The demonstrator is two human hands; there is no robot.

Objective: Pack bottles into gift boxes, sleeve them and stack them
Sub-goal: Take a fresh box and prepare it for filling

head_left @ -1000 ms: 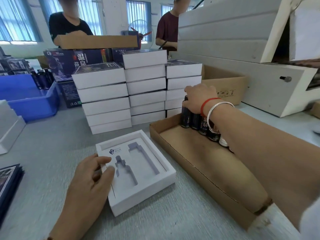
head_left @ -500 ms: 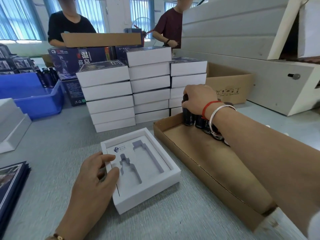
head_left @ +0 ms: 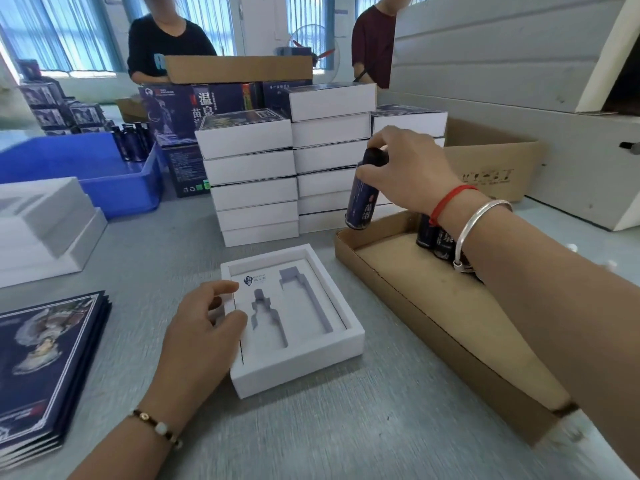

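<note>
right hand (head_left: 408,171) raised, fingers (head_left: 375,142) curled gripping; left hand (head_left: 201,327) resting, loosely curled.

The right hand (head_left: 412,171) grips a dark bottle (head_left: 365,190) above the cardboard tray's (head_left: 426,317) far corner while the left hand (head_left: 204,327) rests on the open gift box (head_left: 294,317).

Head view, downward, over table (head_left: 311,434)

A packing workshop, hand assembly line style. Behind the bottle (head_left: 363,192) gripped in the right hand (head_left: 408,174) rise stacks of finished white gift boxes (head_left: 256,181); beyond them, printed cartons (head_left: 183,112) and two other workers at the same grey table (head_left: 311,438). Left of the grip sit a blue bin (head_left: 114,181) and flat printed sleeves (head_left: 45,358).
</note>
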